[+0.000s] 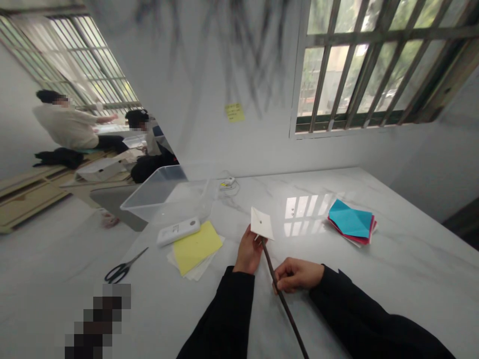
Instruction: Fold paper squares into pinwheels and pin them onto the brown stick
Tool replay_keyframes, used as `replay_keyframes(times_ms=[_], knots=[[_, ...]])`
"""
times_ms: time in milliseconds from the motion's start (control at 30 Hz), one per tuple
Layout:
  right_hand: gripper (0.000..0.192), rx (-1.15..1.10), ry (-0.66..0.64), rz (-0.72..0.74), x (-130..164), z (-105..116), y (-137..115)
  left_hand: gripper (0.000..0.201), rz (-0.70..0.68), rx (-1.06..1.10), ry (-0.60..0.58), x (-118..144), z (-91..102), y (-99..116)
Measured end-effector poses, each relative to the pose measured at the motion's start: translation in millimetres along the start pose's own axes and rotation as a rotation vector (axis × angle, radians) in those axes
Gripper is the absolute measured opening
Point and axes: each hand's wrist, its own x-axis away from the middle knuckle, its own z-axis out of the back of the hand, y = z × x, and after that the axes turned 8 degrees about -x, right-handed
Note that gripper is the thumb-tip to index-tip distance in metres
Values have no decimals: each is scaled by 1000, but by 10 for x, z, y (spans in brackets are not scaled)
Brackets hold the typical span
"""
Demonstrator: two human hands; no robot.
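A thin dark brown stick (285, 305) runs from the bottom edge of the view up to a small white paper piece (262, 224) with a dark dot at its middle. My left hand (248, 253) is closed at the paper, which hides part of its fingers; where exactly they grip is hard to see. Lower down, the fingers of my right hand (295, 275) are pinched around the stick. To the left of my hands lie yellow paper sheets (198, 248) over white ones.
A clear plastic bin (164, 194) stands behind a white oblong object (178, 231). Black-handled scissors (120, 271) lie at left. Blue and red paper sheets (352, 219) are stacked at right. A wall and barred window border the table; two people sit in the left background.
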Motion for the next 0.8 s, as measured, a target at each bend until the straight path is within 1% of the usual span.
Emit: replay_keyframes(times_ms=[133, 200, 267, 333, 400, 467, 567, 667, 800], knots=[[50, 7, -70, -39, 14, 25, 2, 40, -60, 9, -12, -7, 22, 8], [50, 23, -63, -49, 22, 45, 3, 37, -73, 8, -23, 3, 13, 23], [54, 5, -36, -49, 18, 69, 6, 38, -65, 7, -40, 23, -13, 40], [62, -103, 56, -22, -3, 91, 17, 38, -46, 3, -65, 50, -47, 52], [65, -275, 212, 42, -39, 110, 34, 37, -17, -8, -94, 75, -78, 48], [59, -432, 379, 129, -77, 127, 52, 36, 7, -26, -122, 93, -103, 22], [52, -579, 561, 254, -116, 152, 59, 38, 30, -57, -158, 104, -130, -52], [51, -629, 655, 304, -126, 165, 48, 40, 57, -66, -193, 105, -151, -133], [45, -589, 658, 332, -126, 149, 31, 41, 89, -75, -206, 104, -165, -183]])
